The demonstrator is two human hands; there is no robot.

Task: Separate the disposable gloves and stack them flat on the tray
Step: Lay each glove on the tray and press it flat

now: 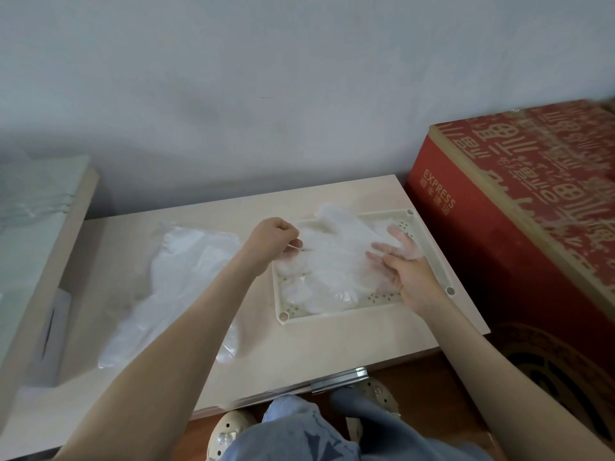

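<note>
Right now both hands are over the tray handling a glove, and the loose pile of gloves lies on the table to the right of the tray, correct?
No. The head view shows the loose pile of gloves on the table to the left of the tray, not the right. The rest holds: left hand and right hand are both over the tray, handling a glove.

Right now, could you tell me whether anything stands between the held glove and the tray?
Nothing visible does. The left hand pinches the glove and the right hand touches it with straight fingers, directly over the tray. Only the stacked gloves lie beneath it.
</note>
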